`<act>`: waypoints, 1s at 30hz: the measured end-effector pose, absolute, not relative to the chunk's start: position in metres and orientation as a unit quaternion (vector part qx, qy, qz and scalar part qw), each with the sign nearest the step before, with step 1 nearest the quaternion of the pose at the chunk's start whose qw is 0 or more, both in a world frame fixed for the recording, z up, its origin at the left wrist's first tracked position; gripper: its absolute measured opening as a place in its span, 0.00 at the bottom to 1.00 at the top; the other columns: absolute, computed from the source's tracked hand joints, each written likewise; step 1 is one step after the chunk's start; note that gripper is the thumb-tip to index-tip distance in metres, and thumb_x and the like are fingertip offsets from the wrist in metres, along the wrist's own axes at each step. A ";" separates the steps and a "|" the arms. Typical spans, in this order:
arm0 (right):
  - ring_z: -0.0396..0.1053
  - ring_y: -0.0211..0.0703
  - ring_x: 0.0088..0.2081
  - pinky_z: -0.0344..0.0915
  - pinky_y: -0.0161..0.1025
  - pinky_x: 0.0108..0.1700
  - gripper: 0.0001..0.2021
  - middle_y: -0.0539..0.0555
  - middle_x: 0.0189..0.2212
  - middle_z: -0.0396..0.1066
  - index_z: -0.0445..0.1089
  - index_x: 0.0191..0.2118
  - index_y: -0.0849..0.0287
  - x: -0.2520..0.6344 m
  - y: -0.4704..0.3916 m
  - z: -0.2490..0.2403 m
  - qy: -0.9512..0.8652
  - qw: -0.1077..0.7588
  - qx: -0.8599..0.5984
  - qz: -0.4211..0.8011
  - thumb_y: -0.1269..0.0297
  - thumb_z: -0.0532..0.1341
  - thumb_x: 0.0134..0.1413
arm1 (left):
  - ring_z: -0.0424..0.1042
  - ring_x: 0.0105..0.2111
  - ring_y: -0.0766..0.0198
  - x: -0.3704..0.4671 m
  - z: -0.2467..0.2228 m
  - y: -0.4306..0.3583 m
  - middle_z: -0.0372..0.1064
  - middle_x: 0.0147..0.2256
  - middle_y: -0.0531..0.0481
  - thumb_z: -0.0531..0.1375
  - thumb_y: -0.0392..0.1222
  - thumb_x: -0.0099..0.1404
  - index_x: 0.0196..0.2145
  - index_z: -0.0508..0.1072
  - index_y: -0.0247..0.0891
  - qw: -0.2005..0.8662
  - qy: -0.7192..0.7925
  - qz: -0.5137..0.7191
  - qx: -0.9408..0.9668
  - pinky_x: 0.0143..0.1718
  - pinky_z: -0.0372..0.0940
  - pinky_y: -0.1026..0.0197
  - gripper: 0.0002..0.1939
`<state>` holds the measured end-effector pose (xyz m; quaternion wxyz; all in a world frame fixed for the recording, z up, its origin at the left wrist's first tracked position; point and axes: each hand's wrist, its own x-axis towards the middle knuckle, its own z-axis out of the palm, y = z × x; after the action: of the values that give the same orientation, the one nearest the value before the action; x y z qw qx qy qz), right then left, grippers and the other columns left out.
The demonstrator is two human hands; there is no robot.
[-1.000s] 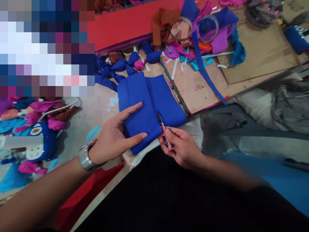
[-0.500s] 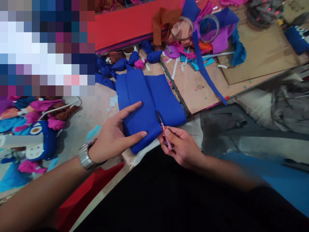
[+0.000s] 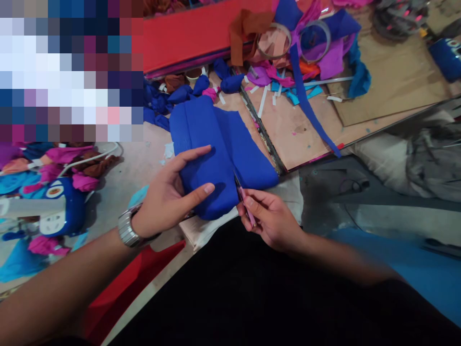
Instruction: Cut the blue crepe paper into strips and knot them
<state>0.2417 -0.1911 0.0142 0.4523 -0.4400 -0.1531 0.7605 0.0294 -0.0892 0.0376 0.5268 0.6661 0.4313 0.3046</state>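
Note:
A folded blue cloth (image 3: 201, 139) lies on the work table near its front edge. My left hand (image 3: 169, 192) rests on the cloth's left part, thumb and fingers spread apart, with a metal watch on the wrist. Small pink-handled scissors (image 3: 248, 206) are in my right hand (image 3: 272, 218), at the near edge of the cloth. Their blades lie in a slit between the cloth's left part and its right flap (image 3: 248, 149). The blade tips are hard to make out against the blue.
Blue knotted bundles (image 3: 180, 93) lie behind the cloth. Two tape rolls (image 3: 315, 41) sit among coloured scraps at the back. A blue power socket (image 3: 65, 206) and pink and brown scraps are at the left. A red sheet (image 3: 187, 36) lies behind.
The cloth's left part has shifted slightly left and its near end has moved away from me. My left hand has moved a little left with it. My right hand has barely moved.

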 end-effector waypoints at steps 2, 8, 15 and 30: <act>0.65 0.30 0.23 0.49 0.30 0.22 0.14 0.49 0.30 0.71 0.75 0.42 0.59 0.242 -0.193 0.014 -0.168 0.449 -0.436 0.762 0.52 0.70 0.62 | 0.73 0.61 0.47 0.030 0.035 -0.086 0.73 0.61 0.46 0.72 0.48 0.63 0.62 0.73 0.46 0.536 0.443 0.327 0.640 0.63 0.73 0.43 0.31; 0.67 0.31 0.24 0.49 0.30 0.22 0.14 0.51 0.33 0.73 0.74 0.41 0.59 0.242 -0.194 0.014 -0.146 0.445 -0.414 0.781 0.52 0.69 0.63 | 0.78 0.54 0.47 0.024 0.028 -0.082 0.78 0.53 0.47 0.75 0.49 0.58 0.57 0.79 0.47 0.519 0.486 0.305 0.634 0.58 0.76 0.40 0.29; 0.67 0.30 0.24 0.52 0.30 0.25 0.13 0.50 0.33 0.72 0.74 0.41 0.59 0.242 -0.192 0.011 -0.135 0.452 -0.400 0.786 0.54 0.69 0.65 | 0.75 0.59 0.45 0.023 0.027 -0.083 0.76 0.58 0.45 0.75 0.50 0.58 0.59 0.78 0.46 0.485 0.483 0.310 0.660 0.65 0.71 0.38 0.32; 0.67 0.30 0.24 0.51 0.30 0.23 0.13 0.49 0.32 0.72 0.73 0.42 0.59 0.240 -0.194 0.011 -0.130 0.454 -0.397 0.787 0.53 0.68 0.65 | 0.72 0.63 0.47 0.027 0.029 -0.083 0.73 0.63 0.44 0.73 0.50 0.61 0.62 0.74 0.44 0.439 0.488 0.314 0.685 0.66 0.69 0.42 0.33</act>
<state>0.2396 -0.1941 0.0111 0.4537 -0.3970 -0.1297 0.7872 0.0265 -0.0831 0.0289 0.4394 0.6853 0.4884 0.3142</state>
